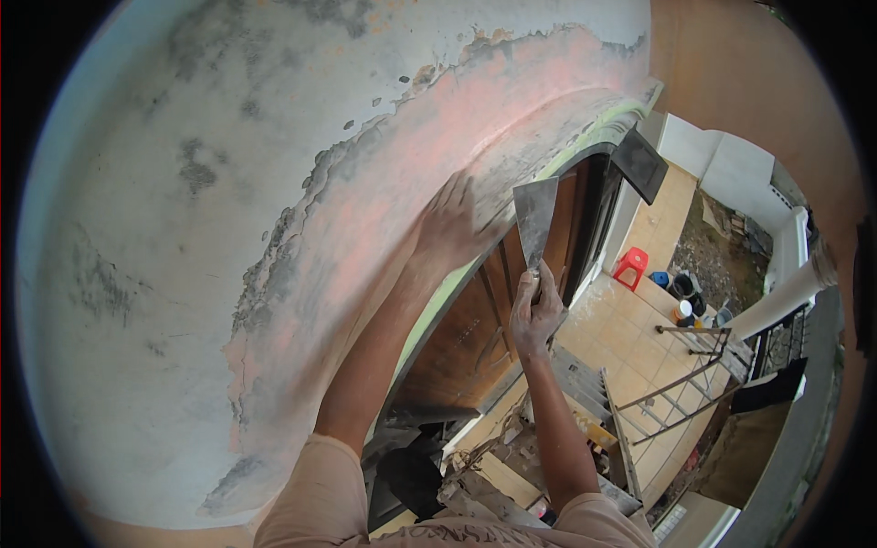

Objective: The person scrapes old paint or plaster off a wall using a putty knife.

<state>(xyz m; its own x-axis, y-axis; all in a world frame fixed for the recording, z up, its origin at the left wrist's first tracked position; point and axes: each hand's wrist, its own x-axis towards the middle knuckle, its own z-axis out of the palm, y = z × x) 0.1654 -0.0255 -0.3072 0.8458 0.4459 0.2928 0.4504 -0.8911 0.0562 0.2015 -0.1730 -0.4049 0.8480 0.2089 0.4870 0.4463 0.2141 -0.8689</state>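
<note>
My left hand lies flat with its fingers stretched out against the wall moulding, a raised band above a dark-framed brown wooden door or window. In my right hand, a putty knife is held by its handle, with its wide metal blade pointing up and away from me. The blade stands near the moulding's pale green lower edge; whether it touches cannot be told. Beyond my left hand, the wall shows a rough pinkish patch with a ragged, peeling border.
Grey-stained white wall fills the left. Far below on the right are a tiled floor, a red stool, several buckets, and a metal frame like a ladder or scaffold. Cluttered boards and debris lie beneath my arms.
</note>
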